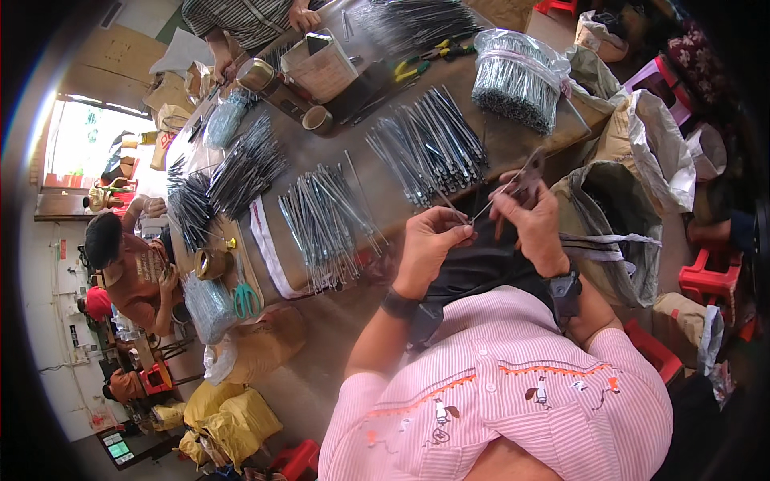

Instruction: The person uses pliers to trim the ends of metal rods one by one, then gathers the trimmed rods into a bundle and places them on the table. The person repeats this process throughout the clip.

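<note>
Near the table [571, 120], the right hand [525, 220] blurs, its tool [531, 172] too smeared to identify; the left hand [433, 240] hides one end of a wire [487, 207]. Across the table, the top edge crops a co-worker [241, 20].

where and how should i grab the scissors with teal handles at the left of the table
Probably best to take the scissors by the teal handle loops, coming from the near, right-hand side: the loops face the near side, the blades point away, and a plastic-wrapped bundle crowds their left.
</note>
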The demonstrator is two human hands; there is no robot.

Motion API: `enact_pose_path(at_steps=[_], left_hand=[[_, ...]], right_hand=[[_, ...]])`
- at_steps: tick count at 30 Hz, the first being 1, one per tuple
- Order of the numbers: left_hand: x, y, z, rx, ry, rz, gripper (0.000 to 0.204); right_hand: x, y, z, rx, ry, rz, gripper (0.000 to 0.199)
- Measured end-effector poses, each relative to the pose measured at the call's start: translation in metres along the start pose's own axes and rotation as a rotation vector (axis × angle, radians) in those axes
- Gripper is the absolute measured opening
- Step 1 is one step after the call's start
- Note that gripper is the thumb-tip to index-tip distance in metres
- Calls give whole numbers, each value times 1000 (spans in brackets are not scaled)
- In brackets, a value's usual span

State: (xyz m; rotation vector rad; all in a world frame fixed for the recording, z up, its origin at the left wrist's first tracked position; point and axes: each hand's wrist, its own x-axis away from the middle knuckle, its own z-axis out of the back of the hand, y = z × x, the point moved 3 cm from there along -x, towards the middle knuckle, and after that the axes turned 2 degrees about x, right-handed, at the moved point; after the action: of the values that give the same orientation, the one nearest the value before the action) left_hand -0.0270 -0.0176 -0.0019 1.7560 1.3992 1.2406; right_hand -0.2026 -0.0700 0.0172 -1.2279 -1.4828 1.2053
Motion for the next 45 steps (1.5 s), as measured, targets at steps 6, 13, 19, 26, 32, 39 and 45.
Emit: enact_pose_path(at_steps=[6,13,19,26,32,39,45], left_hand=[[5,-5,-2,-61,-115,-23,28],[8,-7,-14,-109,-227,189,34],[12,1,-24,105,-234,160,25],[-1,-10,-14,239,-145,338,12],[-5,-26,-17,213,-132,282,9],[-3,-30,-20,9,-98,234,22],[-4,-28,-20,-8,-43,128,14]], right_hand=[[-12,-3,17,-93,99,34,23],[-8,19,22,-138,-108,-292,24],[-14,20,19,-187,-135,-322,23],[-9,12,7,-42,-151,-186,19],[-7,16,13,52,-174,-161,19],[6,40,32,-461,-200,-542,34],[16,21,46,5,-283,-464,25]])
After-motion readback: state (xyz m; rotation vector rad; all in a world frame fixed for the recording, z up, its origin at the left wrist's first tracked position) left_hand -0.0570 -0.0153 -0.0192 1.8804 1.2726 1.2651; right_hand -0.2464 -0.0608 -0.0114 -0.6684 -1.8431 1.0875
